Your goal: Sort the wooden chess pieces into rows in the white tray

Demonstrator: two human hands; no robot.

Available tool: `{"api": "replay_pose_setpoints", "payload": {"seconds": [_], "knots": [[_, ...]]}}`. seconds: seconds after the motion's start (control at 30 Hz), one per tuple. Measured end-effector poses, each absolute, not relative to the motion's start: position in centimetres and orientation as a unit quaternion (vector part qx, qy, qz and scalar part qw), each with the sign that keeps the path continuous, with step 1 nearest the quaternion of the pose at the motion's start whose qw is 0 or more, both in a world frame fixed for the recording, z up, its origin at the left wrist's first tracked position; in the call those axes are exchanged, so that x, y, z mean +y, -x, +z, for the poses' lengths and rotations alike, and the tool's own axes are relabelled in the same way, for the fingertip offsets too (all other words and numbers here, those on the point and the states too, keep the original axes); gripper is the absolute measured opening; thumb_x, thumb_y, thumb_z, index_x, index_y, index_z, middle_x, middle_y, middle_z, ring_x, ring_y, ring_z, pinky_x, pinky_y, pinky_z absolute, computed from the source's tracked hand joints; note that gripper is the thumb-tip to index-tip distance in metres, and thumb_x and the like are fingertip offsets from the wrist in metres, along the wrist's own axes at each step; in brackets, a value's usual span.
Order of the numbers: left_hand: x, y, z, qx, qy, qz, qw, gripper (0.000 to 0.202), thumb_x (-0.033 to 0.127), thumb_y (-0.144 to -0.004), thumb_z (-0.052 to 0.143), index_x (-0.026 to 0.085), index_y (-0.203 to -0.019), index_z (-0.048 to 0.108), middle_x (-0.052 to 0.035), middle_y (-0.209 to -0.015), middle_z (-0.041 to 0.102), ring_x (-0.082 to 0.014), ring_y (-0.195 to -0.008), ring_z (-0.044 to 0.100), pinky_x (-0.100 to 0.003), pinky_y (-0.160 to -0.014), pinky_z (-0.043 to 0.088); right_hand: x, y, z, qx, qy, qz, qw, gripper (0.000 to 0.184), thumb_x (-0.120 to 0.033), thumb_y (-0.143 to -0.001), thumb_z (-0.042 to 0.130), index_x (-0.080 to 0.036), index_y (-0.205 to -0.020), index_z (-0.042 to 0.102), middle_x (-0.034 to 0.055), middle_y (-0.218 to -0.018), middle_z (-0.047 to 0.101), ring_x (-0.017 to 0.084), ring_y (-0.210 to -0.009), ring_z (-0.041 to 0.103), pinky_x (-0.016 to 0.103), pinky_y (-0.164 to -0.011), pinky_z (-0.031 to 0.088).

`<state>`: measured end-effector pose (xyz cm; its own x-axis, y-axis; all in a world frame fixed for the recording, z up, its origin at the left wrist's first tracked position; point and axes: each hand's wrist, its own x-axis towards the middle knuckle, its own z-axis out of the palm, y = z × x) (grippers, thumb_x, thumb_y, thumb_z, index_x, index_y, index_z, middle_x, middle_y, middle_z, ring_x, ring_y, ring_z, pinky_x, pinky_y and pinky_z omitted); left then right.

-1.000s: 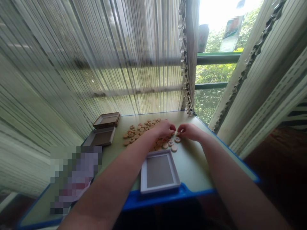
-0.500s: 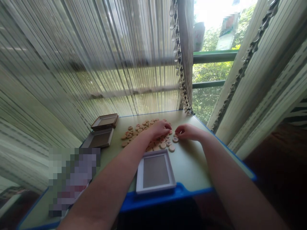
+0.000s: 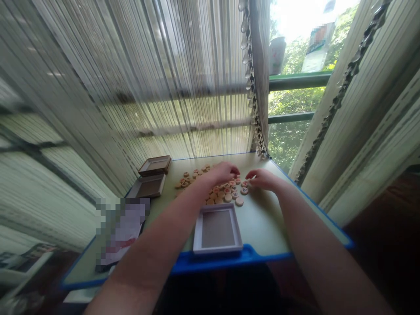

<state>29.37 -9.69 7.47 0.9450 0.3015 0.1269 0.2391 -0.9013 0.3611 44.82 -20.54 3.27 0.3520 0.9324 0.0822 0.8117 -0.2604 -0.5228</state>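
Round wooden Chinese chess pieces (image 3: 228, 198), some face up with red or dark characters and some blank side up, lie in a loose spread on the pale green table. Over the far right of the spread is my left hand (image 3: 226, 172), its fingers curved and apart, with no piece visible in them. To its right, my right hand (image 3: 264, 179) hovers palm down with fingers loosely parted. Its fingertips are just beside a red-marked piece (image 3: 244, 183) on the table. My left forearm covers part of the spread.
A shallow white box lid (image 3: 197, 234) sits at the near edge, before the blue table rim (image 3: 216, 263). At the left stand a brown-edged box (image 3: 141, 169) and a white tray (image 3: 160, 189), with a blurred-out flat item (image 3: 126, 227) nearer me. String curtains (image 3: 183, 100) hang behind.
My right hand's fingers have come off the piece by them and opened slightly. My left hand has lifted a little, its fingers less bent. The camera view has turned slightly left.
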Motion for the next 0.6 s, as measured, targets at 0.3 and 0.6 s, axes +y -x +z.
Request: {"api": "replay_pose_setpoints", "payload": {"seconds": [0.3, 0.6], "knots": [[-12.0, -23.6, 8.7, 0.264, -0.956, 0.066, 0.111, 0.021, 0.029, -0.074, 0.056, 0.019, -0.085, 0.072, -0.0030, -0.082, 0.069, -0.0154, -0.071, 0.060, -0.023, -0.065, 0.045, -20.6, -39.3, 4.2, -0.688, 0.670, 0.173, 0.219, 0.020, -0.028, -0.067, 0.063, -0.022, -0.083, 0.073, -0.0010, -0.067, 0.065, 0.011, -0.058, 0.054, 0.021, -0.055, 0.040], [-10.7, -22.1, 4.9, 0.203, -0.967, 0.077, 0.131, 0.024, 0.035, -0.073, 0.057, 0.021, -0.083, 0.073, -0.0029, -0.082, 0.068, -0.0143, -0.072, 0.059, -0.022, -0.066, 0.043, -20.5, -38.6, 3.9, -0.703, 0.656, 0.191, 0.199, 0.023, -0.033, -0.066, 0.066, -0.023, -0.085, 0.073, 0.0004, -0.077, 0.069, 0.012, -0.060, 0.056, 0.021, -0.055, 0.042]]}}
